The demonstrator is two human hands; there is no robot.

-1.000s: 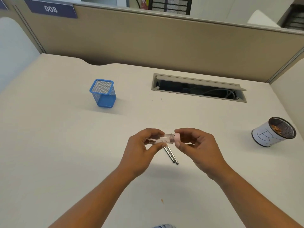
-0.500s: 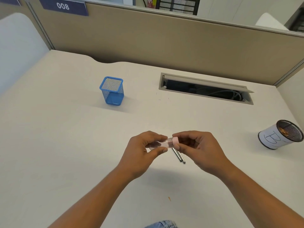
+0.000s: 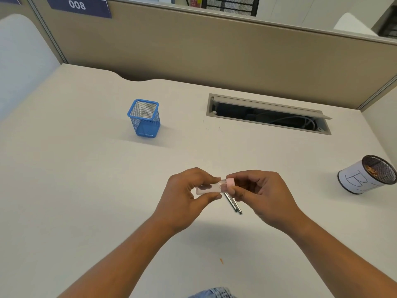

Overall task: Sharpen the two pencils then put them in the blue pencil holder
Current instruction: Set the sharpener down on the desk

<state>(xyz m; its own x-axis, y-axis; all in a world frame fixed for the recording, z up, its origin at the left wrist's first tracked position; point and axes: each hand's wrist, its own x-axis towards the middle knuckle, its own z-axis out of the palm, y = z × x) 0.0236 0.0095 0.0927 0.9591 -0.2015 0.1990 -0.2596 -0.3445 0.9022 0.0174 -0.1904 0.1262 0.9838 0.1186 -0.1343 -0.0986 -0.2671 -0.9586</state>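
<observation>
A small sharpener (image 3: 211,187) with a clear tube body and a pink cap is held above the desk in both hands. My left hand (image 3: 184,196) pinches the clear body. My right hand (image 3: 260,194) grips the pink cap end. Two dark pencils (image 3: 233,204) lie side by side on the desk just under my hands, mostly hidden by them. The blue mesh pencil holder (image 3: 145,119) stands upright and looks empty, well behind and to the left of my hands.
A white-wrapped mesh cup (image 3: 365,174) marked "B", holding shavings, stands at the right edge. An open cable slot (image 3: 268,114) is set into the desk at the back. A partition wall rises behind. A tiny orange shaving (image 3: 221,261) lies near me.
The pink cap now sits closer against the clear body, the threaded gap seen earlier having closed. The view has shifted slightly; both hands stay in place.
</observation>
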